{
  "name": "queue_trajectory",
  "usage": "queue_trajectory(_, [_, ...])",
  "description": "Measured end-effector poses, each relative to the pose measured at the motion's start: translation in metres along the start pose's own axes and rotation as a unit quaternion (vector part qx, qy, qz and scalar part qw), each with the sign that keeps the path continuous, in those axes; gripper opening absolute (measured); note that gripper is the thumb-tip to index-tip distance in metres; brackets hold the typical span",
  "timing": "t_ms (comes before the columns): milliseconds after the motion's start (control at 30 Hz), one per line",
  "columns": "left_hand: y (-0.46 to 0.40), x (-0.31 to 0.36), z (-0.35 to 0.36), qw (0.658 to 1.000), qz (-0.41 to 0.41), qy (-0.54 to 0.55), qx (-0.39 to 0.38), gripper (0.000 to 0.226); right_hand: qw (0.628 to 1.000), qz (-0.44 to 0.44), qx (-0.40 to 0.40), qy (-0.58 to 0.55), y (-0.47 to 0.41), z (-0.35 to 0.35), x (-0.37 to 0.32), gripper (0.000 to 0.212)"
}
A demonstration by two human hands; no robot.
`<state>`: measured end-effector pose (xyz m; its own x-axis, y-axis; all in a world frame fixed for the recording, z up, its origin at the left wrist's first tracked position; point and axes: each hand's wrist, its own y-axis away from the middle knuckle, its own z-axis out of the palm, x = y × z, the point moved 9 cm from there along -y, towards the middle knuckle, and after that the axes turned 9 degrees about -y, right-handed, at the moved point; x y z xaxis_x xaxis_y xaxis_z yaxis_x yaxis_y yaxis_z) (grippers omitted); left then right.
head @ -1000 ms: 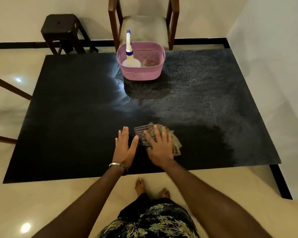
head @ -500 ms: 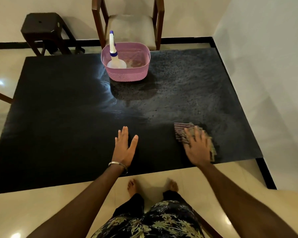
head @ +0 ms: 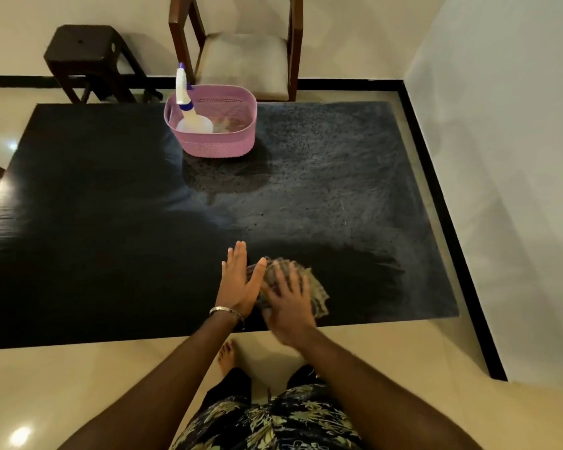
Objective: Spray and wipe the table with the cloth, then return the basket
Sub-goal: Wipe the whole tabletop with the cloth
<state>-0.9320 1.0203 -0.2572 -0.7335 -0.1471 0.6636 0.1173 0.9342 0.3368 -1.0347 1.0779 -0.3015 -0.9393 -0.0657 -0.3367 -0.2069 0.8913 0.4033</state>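
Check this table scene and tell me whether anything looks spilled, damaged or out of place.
Nothing looks damaged. The spray bottle leans inside the pink basket at the table's far edge. The right half is filmed with spray droplets, which fits wiping under way: the right hand presses the cloth.

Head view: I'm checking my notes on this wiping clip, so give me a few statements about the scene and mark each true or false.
1. The right hand presses the cloth on the table. True.
2. The spray bottle lies on the table. False: it stands in the basket.
3. The left hand rests flat, holding nothing. True.
4. The basket is green. False: it is pink.
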Motion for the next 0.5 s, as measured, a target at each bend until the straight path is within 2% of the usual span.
queue_trajectory(100, [-0.007, 0.022, 0.017, 0.997, 0.018, -0.069, -0.005, 0.07, 0.995, -0.097, -0.011, 0.007, 0.013, 0.006, -0.005, 0.058])
queue_trajectory(200, [-0.011, 0.047, 0.033, 0.976, 0.076, -0.202, 0.005, 0.07, 0.994, -0.106, -0.005, 0.036, 0.025, 0.0, 0.051, 0.061])
queue_trajectory(300, [-0.013, 0.065, 0.049, 0.965, 0.093, -0.245, 0.012, 0.069, 0.997, -0.005, 0.07, 0.014, 0.042, -0.033, 0.143, 0.068])
queue_trajectory(400, [-0.012, 0.075, 0.06, 0.961, 0.083, -0.262, 0.015, 0.068, 0.987, 0.125, 0.099, -0.007, 0.057, -0.064, 0.242, 0.068])
queue_trajectory(500, [-0.009, 0.08, 0.069, 0.958, 0.077, -0.277, 0.01, 0.068, 0.963, 0.233, 0.131, -0.042, 0.06, -0.082, 0.284, 0.064])
